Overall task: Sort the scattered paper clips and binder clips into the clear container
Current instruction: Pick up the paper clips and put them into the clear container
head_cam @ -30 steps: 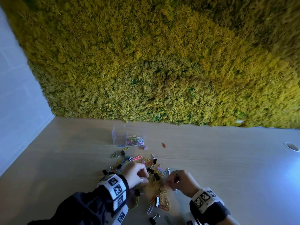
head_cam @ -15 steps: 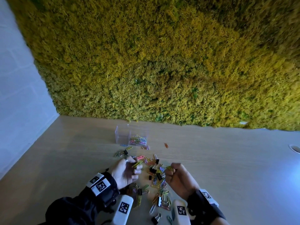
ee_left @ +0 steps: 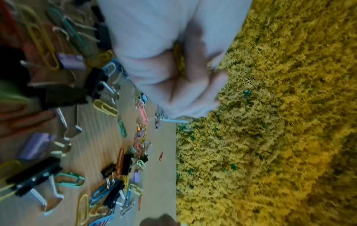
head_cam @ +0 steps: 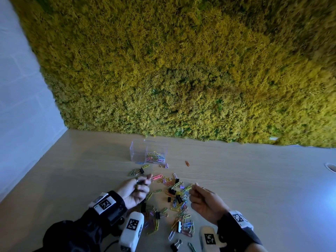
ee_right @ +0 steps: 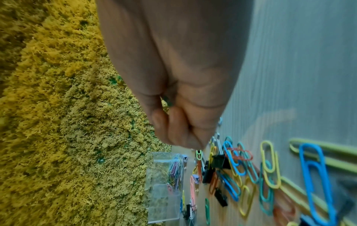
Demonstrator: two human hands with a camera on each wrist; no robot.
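Colourful paper clips and black binder clips lie in a loose pile [head_cam: 175, 206] on the wooden table. The clear container [head_cam: 148, 151] stands beyond the pile near the moss wall, with several paper clips in its right compartment; it also shows in the right wrist view as the container [ee_right: 164, 183]. My left hand [head_cam: 143, 182] hovers at the pile's left, fingers curled round a yellow paper clip [ee_left: 178, 61]. My right hand [head_cam: 195, 188] hovers at the pile's right and pinches a yellow-green paper clip [head_cam: 188, 188]. In the right wrist view it is a closed fist [ee_right: 179, 130].
A yellow-green moss wall [head_cam: 181, 79] runs along the table's far edge. A single orange clip [head_cam: 187, 163] lies right of the container. A round cable hole [head_cam: 331, 167] sits at the far right. Bare table [head_cam: 263, 188] stretches to the right, and a white wall [head_cam: 21, 106] is on the left.
Both hands rose off the pile, turned partly palm-up and drew apart, each now holding a clip. The head view shifted slightly.
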